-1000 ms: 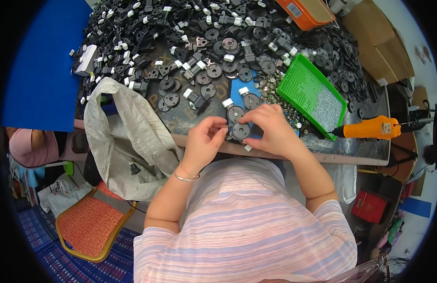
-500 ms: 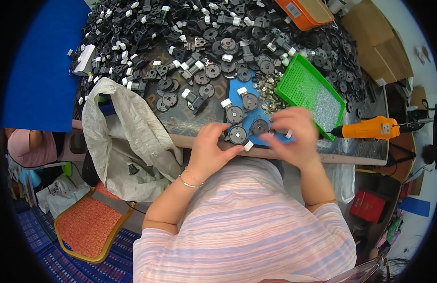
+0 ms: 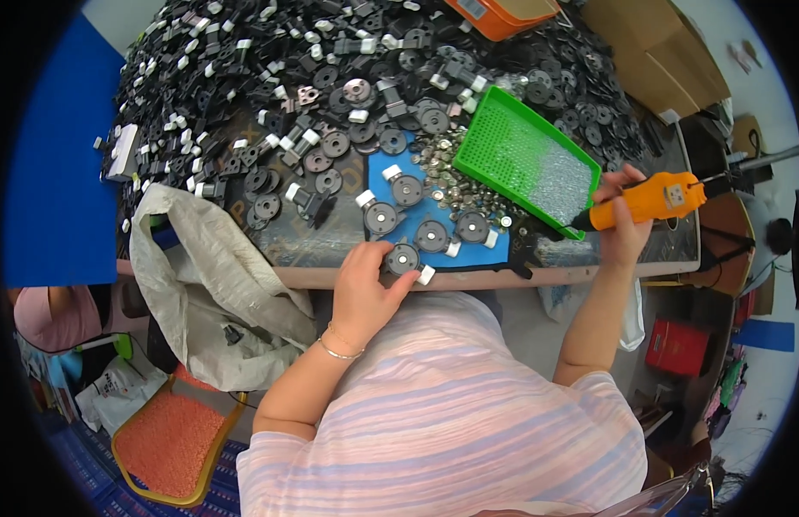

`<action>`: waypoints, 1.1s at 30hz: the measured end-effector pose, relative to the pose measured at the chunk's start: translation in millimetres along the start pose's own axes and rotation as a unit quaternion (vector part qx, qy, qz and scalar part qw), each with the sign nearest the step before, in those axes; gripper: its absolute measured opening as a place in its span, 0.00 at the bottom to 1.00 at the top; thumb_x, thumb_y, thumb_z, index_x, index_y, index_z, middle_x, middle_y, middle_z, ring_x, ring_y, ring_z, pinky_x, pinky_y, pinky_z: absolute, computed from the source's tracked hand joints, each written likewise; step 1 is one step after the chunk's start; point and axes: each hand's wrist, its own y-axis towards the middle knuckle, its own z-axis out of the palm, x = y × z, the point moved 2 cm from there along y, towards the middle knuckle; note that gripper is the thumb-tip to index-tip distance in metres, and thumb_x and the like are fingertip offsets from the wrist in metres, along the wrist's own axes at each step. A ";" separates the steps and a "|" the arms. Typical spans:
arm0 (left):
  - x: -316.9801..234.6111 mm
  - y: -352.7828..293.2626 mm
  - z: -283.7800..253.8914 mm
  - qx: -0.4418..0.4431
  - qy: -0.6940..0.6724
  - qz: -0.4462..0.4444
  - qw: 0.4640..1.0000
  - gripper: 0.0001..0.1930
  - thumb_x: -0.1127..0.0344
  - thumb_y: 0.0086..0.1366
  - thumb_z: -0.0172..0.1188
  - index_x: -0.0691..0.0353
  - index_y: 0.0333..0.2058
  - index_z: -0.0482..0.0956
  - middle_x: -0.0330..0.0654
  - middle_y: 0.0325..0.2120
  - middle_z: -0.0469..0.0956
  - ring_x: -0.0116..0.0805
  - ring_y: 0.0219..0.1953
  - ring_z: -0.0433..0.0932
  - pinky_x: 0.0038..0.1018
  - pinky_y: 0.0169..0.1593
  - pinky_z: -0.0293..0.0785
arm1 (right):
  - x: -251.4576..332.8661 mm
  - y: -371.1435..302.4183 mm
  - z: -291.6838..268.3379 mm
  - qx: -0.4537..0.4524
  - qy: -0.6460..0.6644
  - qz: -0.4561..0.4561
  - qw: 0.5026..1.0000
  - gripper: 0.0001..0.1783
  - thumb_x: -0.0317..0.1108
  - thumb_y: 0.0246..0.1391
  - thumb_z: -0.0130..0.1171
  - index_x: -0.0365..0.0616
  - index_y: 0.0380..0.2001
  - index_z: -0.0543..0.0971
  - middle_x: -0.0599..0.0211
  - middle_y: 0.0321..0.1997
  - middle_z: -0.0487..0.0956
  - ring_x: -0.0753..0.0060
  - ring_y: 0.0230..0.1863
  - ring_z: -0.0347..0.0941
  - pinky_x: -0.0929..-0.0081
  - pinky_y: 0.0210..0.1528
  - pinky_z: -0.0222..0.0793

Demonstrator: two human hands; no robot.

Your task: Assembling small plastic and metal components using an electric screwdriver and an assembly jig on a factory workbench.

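1. The right hand [image 3: 625,220] is away from the blue mat [image 3: 490,253] now. Half a second ago it was over the mat.
2. Now its fingers are curled around the orange electric screwdriver [image 3: 662,198], at the right of the frame. So the work now has a tool in it.
3. The screwdriver's dark tip is by the right corner of the green mesh basket [image 3: 494,142]. I cannot tell if they touch.
4. The left hand [image 3: 362,280] stays low in the middle. Its thumb and finger pinch the black round part with a white end [image 3: 403,259], near the table edge.
5. Four more black round parts [image 3: 432,235] sit on the mat, all in plain sight now that the right hand is gone.
6. Small round metal pieces [image 3: 443,164] lie just left of the basket.
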 end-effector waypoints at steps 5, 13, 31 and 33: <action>1.2 -5.1 3.7 0.003 0.057 0.041 0.998 0.22 0.73 0.44 0.67 0.67 0.41 0.74 0.49 0.33 0.74 0.49 0.36 0.72 0.36 0.41 0.69 | 25.9 21.8 38.3 -0.030 0.097 -0.049 0.994 0.27 0.16 0.43 0.58 0.36 0.50 0.67 0.60 0.46 0.70 0.73 0.35 0.70 0.78 0.40 0.67; 3.5 -0.9 4.3 0.009 0.029 0.012 0.999 0.23 0.73 0.43 0.69 0.66 0.41 0.75 0.48 0.34 0.75 0.46 0.35 0.73 0.33 0.40 0.71 | 16.8 35.4 56.3 -0.041 0.147 -0.016 0.988 0.22 0.16 0.42 0.61 0.37 0.44 0.71 0.61 0.39 0.72 0.70 0.37 0.72 0.74 0.42 0.70; 42.7 71.3 -71.8 -0.126 0.119 0.050 0.984 0.11 0.72 0.49 0.64 0.64 0.34 0.77 0.45 0.31 0.75 0.46 0.35 0.74 0.33 0.40 0.71 | 8.6 24.3 59.7 -0.082 0.160 -0.044 0.983 0.21 0.16 0.44 0.58 0.37 0.44 0.69 0.61 0.39 0.70 0.70 0.34 0.70 0.71 0.40 0.67; 51.8 97.1 -67.3 -0.109 0.173 0.084 0.975 0.12 0.69 0.48 0.65 0.63 0.33 0.78 0.45 0.32 0.76 0.48 0.38 0.73 0.36 0.43 0.70 | 9.0 22.6 60.2 -0.085 0.158 -0.042 0.983 0.21 0.15 0.44 0.58 0.37 0.44 0.69 0.61 0.39 0.70 0.70 0.34 0.69 0.72 0.40 0.67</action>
